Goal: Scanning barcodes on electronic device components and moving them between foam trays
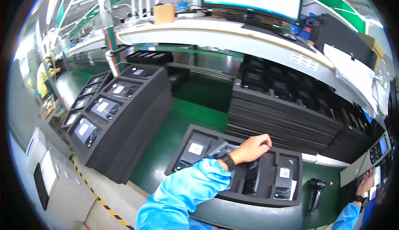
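From my remote view, left hand (252,148): fingers bent inward, above the black foam tray (257,199); I cannot tell whether they hold anything. Right hand (366,182): just beside the gray machine (376,155) at far right; I cannot make out its opening or any grip. Tray lies on the green table (153,163). A labeled black device (283,185) sits in its right-end compartment. Scanner (317,192) lies right of the tray, apart from it.
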A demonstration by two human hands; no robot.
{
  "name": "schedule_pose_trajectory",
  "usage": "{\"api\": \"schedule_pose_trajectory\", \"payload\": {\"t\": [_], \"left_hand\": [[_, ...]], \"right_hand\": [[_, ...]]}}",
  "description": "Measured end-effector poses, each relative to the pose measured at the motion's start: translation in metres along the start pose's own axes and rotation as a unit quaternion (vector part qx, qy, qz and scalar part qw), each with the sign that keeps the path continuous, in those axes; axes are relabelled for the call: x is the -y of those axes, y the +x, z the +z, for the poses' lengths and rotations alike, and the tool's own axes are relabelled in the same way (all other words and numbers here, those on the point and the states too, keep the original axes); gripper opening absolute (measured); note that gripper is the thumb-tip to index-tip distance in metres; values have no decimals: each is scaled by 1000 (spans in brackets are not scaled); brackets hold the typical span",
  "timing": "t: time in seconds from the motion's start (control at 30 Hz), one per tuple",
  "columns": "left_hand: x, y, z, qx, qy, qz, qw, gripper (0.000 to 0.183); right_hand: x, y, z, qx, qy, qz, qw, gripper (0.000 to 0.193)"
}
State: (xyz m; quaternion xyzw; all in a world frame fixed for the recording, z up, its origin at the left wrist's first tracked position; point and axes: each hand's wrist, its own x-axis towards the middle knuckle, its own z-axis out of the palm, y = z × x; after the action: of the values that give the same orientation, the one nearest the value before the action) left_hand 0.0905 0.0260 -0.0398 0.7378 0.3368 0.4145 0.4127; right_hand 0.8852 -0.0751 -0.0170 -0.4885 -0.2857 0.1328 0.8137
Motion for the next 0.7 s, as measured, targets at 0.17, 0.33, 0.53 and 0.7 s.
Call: {"api": "schedule_pose_trajectory", "payload": {"t": [0.17, 0.33, 0.53, 0.7], "left_hand": [[3, 4, 0, 9, 7, 13, 1000, 20], [-8, 0, -11, 27, -21, -20, 999, 24], [-12, 0, -11, 26, -27, -33, 999, 25], [-13, 0, -10, 28, -14, -19, 999, 25]], "right_hand": [[26, -59, 33, 73, -130, -52, 987, 24], [71, -113, 92, -83, -34, -2, 996, 29], [91, -111, 102, -94, -148, -53, 983, 33], [67, -140, 87, -191, -285, -107, 933, 24]]}}
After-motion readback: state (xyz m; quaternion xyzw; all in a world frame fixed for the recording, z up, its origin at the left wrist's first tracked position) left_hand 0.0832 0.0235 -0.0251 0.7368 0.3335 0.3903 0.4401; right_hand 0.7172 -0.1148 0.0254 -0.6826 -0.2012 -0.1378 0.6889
